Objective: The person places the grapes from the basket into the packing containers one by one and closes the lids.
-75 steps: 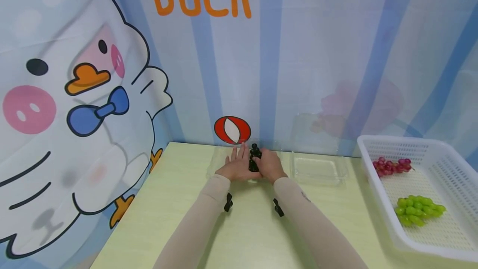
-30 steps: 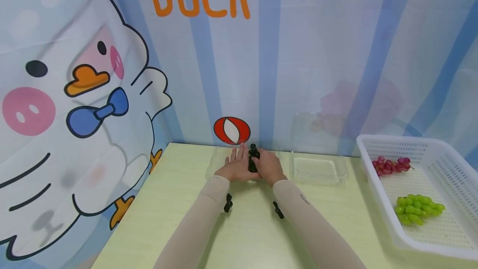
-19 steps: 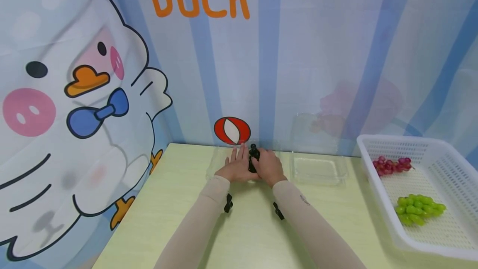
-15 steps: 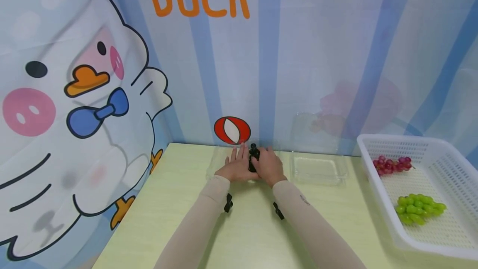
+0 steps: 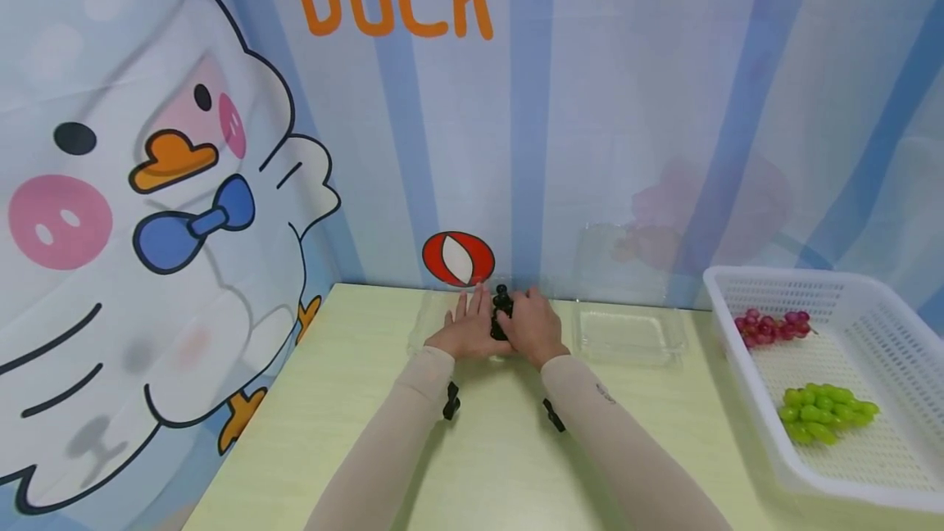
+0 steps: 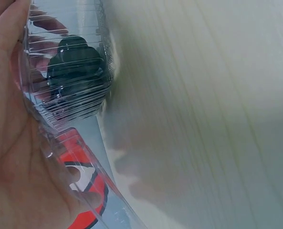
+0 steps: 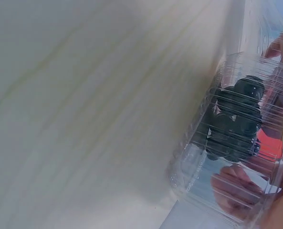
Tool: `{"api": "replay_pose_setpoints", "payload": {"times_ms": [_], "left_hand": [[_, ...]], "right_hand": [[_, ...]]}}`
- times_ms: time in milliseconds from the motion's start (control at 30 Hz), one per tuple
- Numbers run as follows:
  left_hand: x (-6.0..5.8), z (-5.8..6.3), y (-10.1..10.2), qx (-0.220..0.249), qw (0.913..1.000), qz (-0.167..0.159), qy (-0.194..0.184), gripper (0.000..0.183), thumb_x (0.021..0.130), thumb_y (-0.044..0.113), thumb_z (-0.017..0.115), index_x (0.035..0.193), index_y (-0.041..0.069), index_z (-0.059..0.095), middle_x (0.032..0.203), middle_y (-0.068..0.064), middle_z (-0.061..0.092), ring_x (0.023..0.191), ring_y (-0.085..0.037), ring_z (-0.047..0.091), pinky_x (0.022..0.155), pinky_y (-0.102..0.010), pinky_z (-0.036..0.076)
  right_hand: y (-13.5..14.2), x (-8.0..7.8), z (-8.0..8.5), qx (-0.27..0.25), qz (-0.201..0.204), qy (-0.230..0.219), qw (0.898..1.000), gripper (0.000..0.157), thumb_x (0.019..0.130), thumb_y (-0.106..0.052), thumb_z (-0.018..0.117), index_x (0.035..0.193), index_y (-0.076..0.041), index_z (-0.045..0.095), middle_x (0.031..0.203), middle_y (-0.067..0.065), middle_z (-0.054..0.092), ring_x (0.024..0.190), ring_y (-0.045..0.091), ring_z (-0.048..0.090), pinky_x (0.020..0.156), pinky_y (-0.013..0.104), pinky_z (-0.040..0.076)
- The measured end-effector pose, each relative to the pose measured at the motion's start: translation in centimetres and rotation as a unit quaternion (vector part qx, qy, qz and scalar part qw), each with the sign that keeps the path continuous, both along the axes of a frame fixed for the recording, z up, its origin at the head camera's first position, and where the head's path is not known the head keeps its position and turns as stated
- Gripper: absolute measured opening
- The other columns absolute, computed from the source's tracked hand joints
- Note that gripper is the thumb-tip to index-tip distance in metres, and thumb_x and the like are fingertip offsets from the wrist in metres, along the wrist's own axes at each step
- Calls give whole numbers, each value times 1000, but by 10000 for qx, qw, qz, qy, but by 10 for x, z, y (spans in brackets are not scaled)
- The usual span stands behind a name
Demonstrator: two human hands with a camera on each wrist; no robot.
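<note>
A bunch of black grapes (image 5: 502,326) lies in a clear plastic clamshell box (image 6: 67,107) at the far side of the table. Through its ribbed wall the grapes (image 7: 239,121) show in the right wrist view. My left hand (image 5: 468,334) lies beside the grapes with straight, spread fingers, against the box. From the right, my right hand (image 5: 534,324) holds the bunch, its thumb bent against the grapes; the undersides of its fingers are hidden in the head view.
A second clear clamshell box (image 5: 627,334) stands with its lid up, right of the hands. A white plastic basket (image 5: 792,465) at the right edge holds red grapes (image 5: 773,328) and green grapes (image 5: 826,412). A printed curtain (image 5: 605,105) hangs behind the table.
My right hand has shifted slightly to the right, and its fingers lie a little more spread. The left hand has stayed in place beside the grapes.
</note>
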State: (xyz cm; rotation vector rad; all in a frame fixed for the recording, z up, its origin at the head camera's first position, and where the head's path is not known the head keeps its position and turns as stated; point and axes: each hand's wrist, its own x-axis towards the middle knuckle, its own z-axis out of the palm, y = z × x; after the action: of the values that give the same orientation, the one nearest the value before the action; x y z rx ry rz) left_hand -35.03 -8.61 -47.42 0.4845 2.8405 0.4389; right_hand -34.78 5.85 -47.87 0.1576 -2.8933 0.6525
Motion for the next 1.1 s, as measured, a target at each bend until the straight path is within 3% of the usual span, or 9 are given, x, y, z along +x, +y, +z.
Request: {"api": "replay_pose_setpoints", "payload": {"times_ms": [733,1100], "left_hand": [[2,3,-1,21,9999,-53,-142,113,90,68,59,164,8,-3,171,-9,-11,156,-40,-8,122,-65,9],[1,2,0,26,9999,0,-119,113,91,71,55,164,9,-3,171,-9,-10,156,-40,-9,122,-65,9]], "right_hand": [[7,8,6,299,522,-203,9980,58,99,-43,59,140,-2,58,135,22,55,123,39,55,105,52,47],[16,13,9,437,702,-3,9966,60,99,-44,59,144,-3,55,140,22,54,131,41,49,110,53,42]]}}
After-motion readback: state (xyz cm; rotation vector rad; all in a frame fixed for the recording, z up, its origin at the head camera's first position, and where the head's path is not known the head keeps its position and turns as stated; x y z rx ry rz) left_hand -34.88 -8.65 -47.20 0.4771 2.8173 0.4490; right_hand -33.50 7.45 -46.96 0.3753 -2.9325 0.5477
